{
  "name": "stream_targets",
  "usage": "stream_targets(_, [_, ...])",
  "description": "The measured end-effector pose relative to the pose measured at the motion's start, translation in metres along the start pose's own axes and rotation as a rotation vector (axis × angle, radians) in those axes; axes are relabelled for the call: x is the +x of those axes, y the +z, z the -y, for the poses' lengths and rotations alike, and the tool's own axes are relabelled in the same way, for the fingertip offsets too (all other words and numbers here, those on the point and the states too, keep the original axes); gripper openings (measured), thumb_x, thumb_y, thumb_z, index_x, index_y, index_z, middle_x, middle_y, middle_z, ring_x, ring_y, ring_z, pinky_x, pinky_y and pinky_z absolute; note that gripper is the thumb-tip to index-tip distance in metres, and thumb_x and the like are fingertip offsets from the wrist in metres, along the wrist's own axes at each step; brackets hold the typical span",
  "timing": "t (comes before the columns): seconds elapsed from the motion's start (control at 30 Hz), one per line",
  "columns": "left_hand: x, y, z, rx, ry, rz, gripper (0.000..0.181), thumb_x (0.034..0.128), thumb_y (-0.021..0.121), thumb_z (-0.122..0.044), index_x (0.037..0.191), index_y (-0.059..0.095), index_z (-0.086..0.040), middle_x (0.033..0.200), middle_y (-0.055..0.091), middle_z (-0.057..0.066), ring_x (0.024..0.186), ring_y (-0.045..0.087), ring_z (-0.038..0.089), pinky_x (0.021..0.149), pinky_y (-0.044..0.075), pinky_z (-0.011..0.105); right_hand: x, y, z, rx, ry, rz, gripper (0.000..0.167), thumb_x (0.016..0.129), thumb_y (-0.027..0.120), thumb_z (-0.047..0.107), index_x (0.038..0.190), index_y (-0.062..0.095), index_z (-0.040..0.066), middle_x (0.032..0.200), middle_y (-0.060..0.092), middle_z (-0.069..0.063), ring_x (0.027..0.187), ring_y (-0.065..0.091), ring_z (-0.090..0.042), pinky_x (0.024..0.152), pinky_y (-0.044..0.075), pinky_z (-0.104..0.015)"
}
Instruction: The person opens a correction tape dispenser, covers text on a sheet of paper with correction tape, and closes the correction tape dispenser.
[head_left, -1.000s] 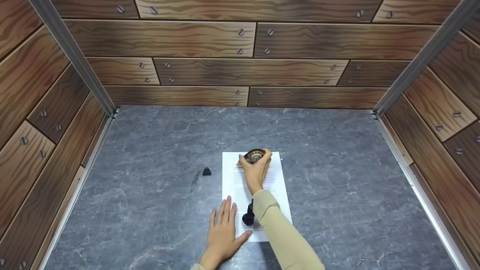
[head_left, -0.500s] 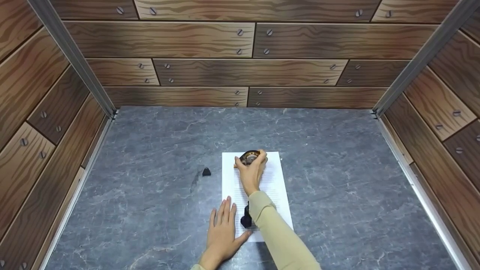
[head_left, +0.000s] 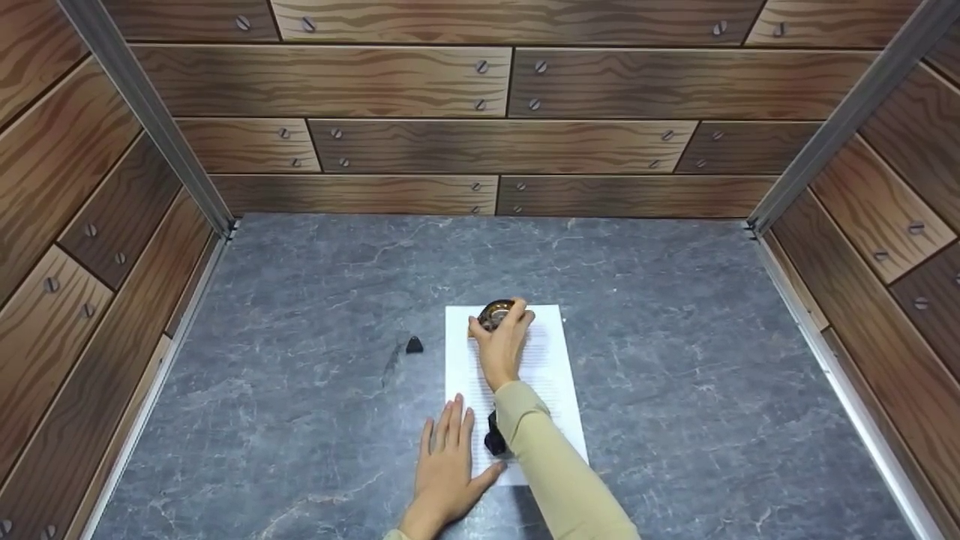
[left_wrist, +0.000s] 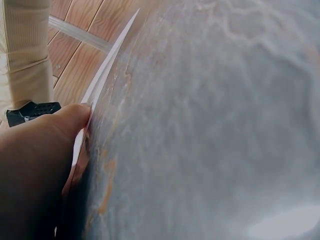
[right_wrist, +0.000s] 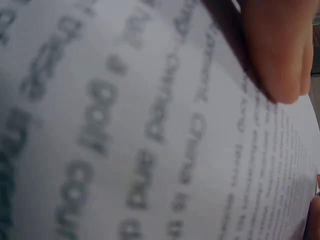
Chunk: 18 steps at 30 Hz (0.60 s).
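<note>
My right hand (head_left: 504,341) grips a rounded, see-through brown-and-black correction tape (head_left: 495,314) between thumb and fingers, near the top edge of a printed sheet of paper (head_left: 551,352). Its tip points left and down towards the sheet; whether it touches cannot be told. In the right wrist view, fingers (right_wrist: 282,55) show close over the blurred lines of print. My left hand (head_left: 448,469) lies flat, fingers spread, at the paper's lower left edge, its thumb on the sheet. The left wrist view has that thumb (left_wrist: 70,120) against the paper's edge.
A small black cap-like piece (head_left: 415,345) stands on the grey marbled tabletop (head_left: 300,390), left of the paper. A black device (head_left: 495,436) is at the right wrist's underside. Wood-patterned walls (head_left: 420,142) enclose the table at the back and sides.
My right hand has moved a little to the left with the correction tape, along the top part of the sheet. The left hand and the paper have stayed put.
</note>
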<state>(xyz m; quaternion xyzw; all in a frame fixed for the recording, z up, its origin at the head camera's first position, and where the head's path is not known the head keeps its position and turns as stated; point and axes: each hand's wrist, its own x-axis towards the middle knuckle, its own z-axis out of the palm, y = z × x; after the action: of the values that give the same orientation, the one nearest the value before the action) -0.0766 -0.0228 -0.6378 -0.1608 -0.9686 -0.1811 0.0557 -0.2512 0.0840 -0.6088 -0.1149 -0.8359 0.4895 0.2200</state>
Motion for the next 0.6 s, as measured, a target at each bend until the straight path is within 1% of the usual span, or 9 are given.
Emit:
stream_targets(0.1, [0.001, -0.0003, -0.0003, -0.004, -0.005, 0.008, 0.094, 0.0907, 0.04, -0.075, 0.152, 0.036, -0.003, 0.162, 0.021, 0.016, 0.147, 0.022, 0.031, 0.115, 0.018, 0.055, 0.0019, -0.0009, 0.0022, -0.039, -0.013, 0.014, 0.079, 0.083, 0.082, 0.024, 0.143, 0.036, 0.0, 0.129, 0.038, -0.027, 0.105, 0.057, -0.043, 0.087, 0.052, -0.051])
stream_targets(0.27, [0.0014, -0.0023, -0.001, 0.003, -0.024, 0.048, 0.095, 0.09, 0.042, -0.075, 0.153, 0.035, -0.004, 0.163, 0.019, 0.015, 0.148, 0.021, 0.03, 0.117, 0.016, 0.054, 0.0017, -0.0008, 0.0037, -0.064, -0.018, 0.024, 0.083, 0.083, 0.081, 0.024, 0.147, 0.034, -0.001, 0.135, 0.035, -0.03, 0.105, 0.058, -0.045, 0.085, 0.052, -0.051])
stream_targets(0.5, [0.0013, -0.0052, -0.0021, 0.031, -0.045, 0.11, 0.096, 0.0902, 0.038, -0.077, 0.155, 0.032, -0.006, 0.164, 0.016, 0.014, 0.149, 0.018, 0.029, 0.118, 0.016, 0.053, 0.0019, 0.0012, 0.0008, -0.062, -0.045, 0.024, 0.081, 0.083, 0.081, 0.024, 0.145, 0.034, -0.001, 0.13, 0.037, -0.029, 0.102, 0.059, -0.046, 0.082, 0.054, -0.051])
stream_targets(0.6, [0.0017, -0.0053, -0.0022, 0.027, -0.044, 0.11, 0.096, 0.0901, 0.039, -0.076, 0.154, 0.033, -0.006, 0.164, 0.017, 0.014, 0.149, 0.019, 0.029, 0.118, 0.016, 0.053, 0.0025, 0.0001, 0.0005, -0.068, -0.04, 0.022, 0.08, 0.083, 0.081, 0.024, 0.144, 0.035, 0.0, 0.129, 0.037, -0.028, 0.101, 0.059, -0.045, 0.083, 0.054, -0.05])
